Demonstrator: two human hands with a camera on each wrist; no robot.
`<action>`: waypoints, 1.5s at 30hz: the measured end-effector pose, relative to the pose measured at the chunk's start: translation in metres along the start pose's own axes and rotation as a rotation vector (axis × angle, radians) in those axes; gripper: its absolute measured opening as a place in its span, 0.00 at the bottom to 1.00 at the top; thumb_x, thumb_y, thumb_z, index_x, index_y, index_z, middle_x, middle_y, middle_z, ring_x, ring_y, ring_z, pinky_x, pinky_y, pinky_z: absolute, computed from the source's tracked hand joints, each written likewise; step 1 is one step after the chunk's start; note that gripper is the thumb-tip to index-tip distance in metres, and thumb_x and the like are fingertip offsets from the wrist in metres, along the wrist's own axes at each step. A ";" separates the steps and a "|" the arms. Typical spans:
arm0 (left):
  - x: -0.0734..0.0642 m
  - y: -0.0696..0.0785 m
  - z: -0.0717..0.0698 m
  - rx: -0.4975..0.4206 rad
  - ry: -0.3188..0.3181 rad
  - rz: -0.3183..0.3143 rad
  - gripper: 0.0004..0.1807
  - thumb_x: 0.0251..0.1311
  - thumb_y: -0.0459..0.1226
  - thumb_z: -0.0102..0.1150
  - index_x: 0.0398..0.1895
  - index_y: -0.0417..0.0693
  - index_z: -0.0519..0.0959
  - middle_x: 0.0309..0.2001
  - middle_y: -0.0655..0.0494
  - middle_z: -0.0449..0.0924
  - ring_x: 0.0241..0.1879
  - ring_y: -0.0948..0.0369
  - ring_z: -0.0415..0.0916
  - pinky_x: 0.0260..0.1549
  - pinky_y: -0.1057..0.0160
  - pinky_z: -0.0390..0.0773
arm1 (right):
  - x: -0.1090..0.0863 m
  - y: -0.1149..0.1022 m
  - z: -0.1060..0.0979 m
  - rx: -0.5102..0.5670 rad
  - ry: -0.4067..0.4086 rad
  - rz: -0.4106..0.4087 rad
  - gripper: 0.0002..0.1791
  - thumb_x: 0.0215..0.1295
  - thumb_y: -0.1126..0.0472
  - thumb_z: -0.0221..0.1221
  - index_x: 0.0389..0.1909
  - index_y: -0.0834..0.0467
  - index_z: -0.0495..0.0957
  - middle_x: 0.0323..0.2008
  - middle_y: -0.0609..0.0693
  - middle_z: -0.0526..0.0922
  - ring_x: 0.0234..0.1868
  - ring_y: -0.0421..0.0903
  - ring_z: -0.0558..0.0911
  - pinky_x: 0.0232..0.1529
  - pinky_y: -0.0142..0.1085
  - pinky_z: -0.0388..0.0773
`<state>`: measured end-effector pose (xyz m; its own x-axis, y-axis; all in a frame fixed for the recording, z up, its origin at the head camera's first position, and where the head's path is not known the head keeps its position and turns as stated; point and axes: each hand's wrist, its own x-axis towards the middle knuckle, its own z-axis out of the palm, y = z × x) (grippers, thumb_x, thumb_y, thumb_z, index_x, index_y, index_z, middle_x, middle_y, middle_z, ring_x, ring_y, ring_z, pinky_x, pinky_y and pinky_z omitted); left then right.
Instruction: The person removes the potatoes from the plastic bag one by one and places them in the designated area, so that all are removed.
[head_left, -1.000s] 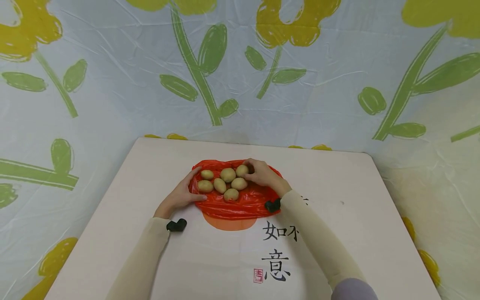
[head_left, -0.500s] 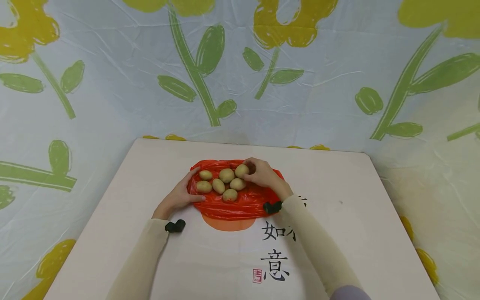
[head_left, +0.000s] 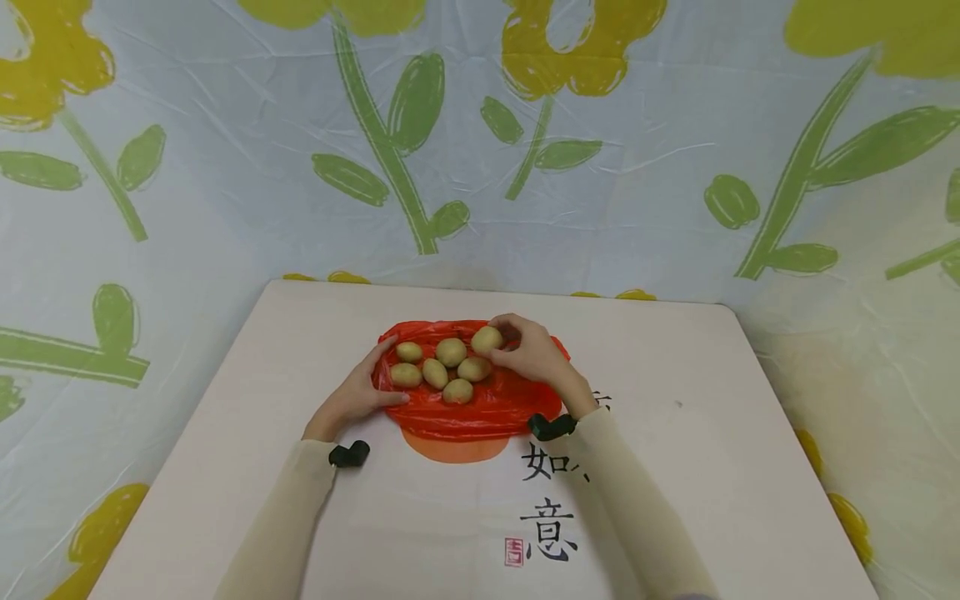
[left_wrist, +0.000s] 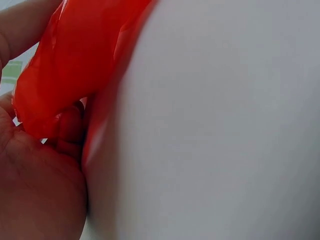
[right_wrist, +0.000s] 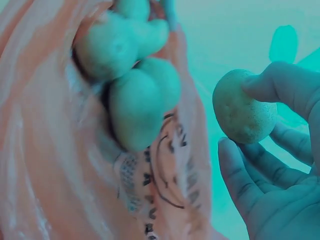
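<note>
A red plastic bag [head_left: 465, 423] lies spread on the table with several yellowish potatoes [head_left: 451, 352] on it. My right hand [head_left: 534, 352] holds one potato [head_left: 486, 340] at the far right of the group. In the right wrist view the thumb and fingers pinch this potato [right_wrist: 240, 110], apart from the others, with the bag's printed smiling face below them. My left hand [head_left: 356, 395] grips the bag's left side, thumb in front and fingers behind. In the left wrist view, red film [left_wrist: 75, 65] stretches between thumb and fingers, partly covering the fingers.
The pale table [head_left: 712, 467] carries black brush characters [head_left: 549, 529], a red seal mark and an orange half-round print [head_left: 456, 451] under the bag's front. A flower-patterned cloth [head_left: 600, 217] hangs behind the table and along both sides.
The right hand, holding the potato, has shifted slightly right and drawn it off the neighbouring potatoes. My left hand stays on the bag. The head view has drifted a little.
</note>
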<state>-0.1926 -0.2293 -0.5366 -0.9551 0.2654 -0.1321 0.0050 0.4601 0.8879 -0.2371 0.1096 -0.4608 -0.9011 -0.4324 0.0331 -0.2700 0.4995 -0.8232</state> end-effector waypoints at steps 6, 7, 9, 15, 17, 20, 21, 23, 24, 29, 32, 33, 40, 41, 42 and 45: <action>0.000 0.002 0.002 0.011 -0.002 -0.013 0.60 0.52 0.43 0.78 0.84 0.63 0.48 0.83 0.48 0.48 0.81 0.42 0.46 0.76 0.32 0.50 | -0.015 -0.008 -0.007 0.073 0.025 -0.011 0.26 0.64 0.58 0.70 0.61 0.57 0.77 0.55 0.56 0.82 0.55 0.56 0.84 0.54 0.46 0.85; 0.000 0.002 0.002 0.015 -0.005 -0.013 0.60 0.52 0.43 0.78 0.84 0.63 0.48 0.83 0.48 0.48 0.81 0.42 0.46 0.76 0.32 0.50 | -0.018 -0.008 -0.009 0.077 0.031 -0.010 0.26 0.63 0.58 0.70 0.61 0.56 0.77 0.55 0.56 0.82 0.55 0.56 0.84 0.54 0.45 0.85; 0.000 0.002 0.002 0.022 -0.008 -0.012 0.60 0.52 0.44 0.78 0.84 0.63 0.48 0.83 0.48 0.48 0.81 0.42 0.46 0.76 0.32 0.51 | -0.022 -0.008 -0.012 0.072 0.048 -0.009 0.25 0.64 0.58 0.69 0.61 0.55 0.77 0.55 0.55 0.83 0.54 0.55 0.84 0.53 0.45 0.85; -0.001 0.002 -0.001 0.026 0.007 -0.013 0.60 0.52 0.44 0.78 0.83 0.64 0.49 0.82 0.47 0.50 0.80 0.42 0.47 0.76 0.32 0.51 | -0.029 -0.009 -0.024 0.087 0.093 -0.031 0.25 0.64 0.60 0.68 0.61 0.55 0.77 0.57 0.54 0.82 0.54 0.54 0.84 0.53 0.46 0.85; -0.001 0.001 -0.001 0.021 0.006 -0.015 0.60 0.52 0.44 0.78 0.83 0.64 0.49 0.82 0.47 0.50 0.81 0.42 0.47 0.76 0.33 0.51 | -0.031 -0.008 -0.029 0.102 0.104 -0.033 0.25 0.64 0.61 0.69 0.61 0.55 0.76 0.58 0.54 0.81 0.54 0.54 0.84 0.53 0.47 0.86; 0.000 0.000 -0.001 0.024 -0.001 -0.020 0.60 0.52 0.45 0.78 0.84 0.63 0.48 0.82 0.48 0.49 0.81 0.42 0.47 0.76 0.33 0.51 | -0.035 -0.001 -0.036 0.121 0.128 -0.021 0.26 0.64 0.62 0.69 0.62 0.57 0.76 0.58 0.56 0.81 0.54 0.56 0.85 0.53 0.46 0.86; 0.000 0.000 0.000 0.022 -0.002 -0.021 0.60 0.52 0.45 0.78 0.84 0.63 0.48 0.83 0.48 0.49 0.81 0.42 0.47 0.76 0.33 0.51 | -0.037 0.001 -0.038 0.124 0.138 -0.014 0.26 0.64 0.63 0.69 0.62 0.58 0.76 0.59 0.57 0.80 0.54 0.56 0.84 0.52 0.45 0.86; 0.001 -0.001 0.000 0.022 -0.003 -0.025 0.60 0.52 0.46 0.78 0.84 0.63 0.48 0.83 0.48 0.49 0.81 0.42 0.47 0.76 0.33 0.51 | -0.040 0.006 -0.042 0.120 0.161 0.010 0.26 0.65 0.63 0.68 0.63 0.59 0.76 0.59 0.58 0.80 0.54 0.57 0.84 0.52 0.43 0.86; 0.001 -0.001 0.000 0.022 -0.003 -0.027 0.60 0.52 0.46 0.78 0.84 0.63 0.48 0.83 0.48 0.49 0.81 0.42 0.47 0.76 0.33 0.52 | -0.042 0.009 -0.044 0.119 0.171 0.019 0.26 0.65 0.64 0.68 0.63 0.59 0.75 0.60 0.59 0.80 0.54 0.57 0.84 0.52 0.43 0.86; 0.001 -0.002 0.001 0.025 0.005 -0.025 0.60 0.52 0.46 0.78 0.83 0.64 0.49 0.83 0.48 0.48 0.81 0.42 0.47 0.76 0.32 0.52 | -0.051 0.013 -0.055 0.096 0.209 0.051 0.27 0.66 0.66 0.66 0.65 0.66 0.73 0.61 0.66 0.79 0.56 0.62 0.82 0.56 0.44 0.83; 0.001 -0.001 0.001 0.021 0.002 -0.025 0.60 0.53 0.45 0.78 0.84 0.64 0.48 0.83 0.48 0.49 0.81 0.42 0.47 0.76 0.32 0.52 | -0.057 0.017 -0.060 0.095 0.231 0.070 0.26 0.67 0.66 0.65 0.64 0.68 0.73 0.60 0.68 0.79 0.55 0.64 0.82 0.53 0.37 0.83; 0.001 -0.001 0.001 0.018 -0.001 -0.026 0.59 0.53 0.45 0.78 0.84 0.64 0.48 0.83 0.47 0.49 0.81 0.41 0.47 0.75 0.32 0.52 | -0.059 0.020 -0.062 0.097 0.238 0.078 0.26 0.67 0.65 0.65 0.64 0.67 0.73 0.59 0.67 0.79 0.55 0.64 0.82 0.51 0.33 0.83; -0.002 0.003 0.000 0.028 -0.004 -0.025 0.59 0.53 0.44 0.77 0.84 0.62 0.48 0.82 0.46 0.50 0.80 0.40 0.48 0.75 0.32 0.54 | -0.072 0.050 -0.071 0.089 0.285 0.105 0.27 0.68 0.57 0.67 0.65 0.60 0.74 0.60 0.63 0.80 0.56 0.60 0.83 0.45 0.23 0.81; -0.001 0.003 0.000 0.029 -0.002 -0.024 0.59 0.53 0.44 0.77 0.84 0.62 0.48 0.82 0.46 0.50 0.80 0.41 0.48 0.75 0.32 0.54 | -0.074 0.053 -0.072 0.090 0.292 0.107 0.27 0.68 0.57 0.67 0.65 0.60 0.74 0.60 0.63 0.80 0.56 0.60 0.83 0.45 0.24 0.81; -0.001 0.003 0.000 0.030 -0.001 -0.022 0.59 0.53 0.44 0.77 0.84 0.62 0.48 0.82 0.46 0.50 0.80 0.41 0.48 0.75 0.32 0.54 | -0.076 0.057 -0.073 0.094 0.301 0.113 0.27 0.68 0.57 0.67 0.65 0.60 0.74 0.60 0.63 0.80 0.56 0.60 0.83 0.46 0.23 0.81; -0.001 0.003 0.001 0.028 0.001 -0.024 0.59 0.54 0.44 0.77 0.84 0.62 0.48 0.82 0.46 0.49 0.80 0.41 0.48 0.75 0.32 0.54 | -0.083 0.060 -0.075 0.117 0.318 0.141 0.27 0.69 0.58 0.67 0.66 0.63 0.74 0.61 0.64 0.79 0.57 0.61 0.82 0.46 0.22 0.79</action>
<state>-0.1910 -0.2275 -0.5346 -0.9552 0.2534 -0.1531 -0.0098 0.4899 0.8717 -0.2041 0.2315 -0.4707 -0.9921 -0.1017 0.0741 -0.1116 0.4404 -0.8908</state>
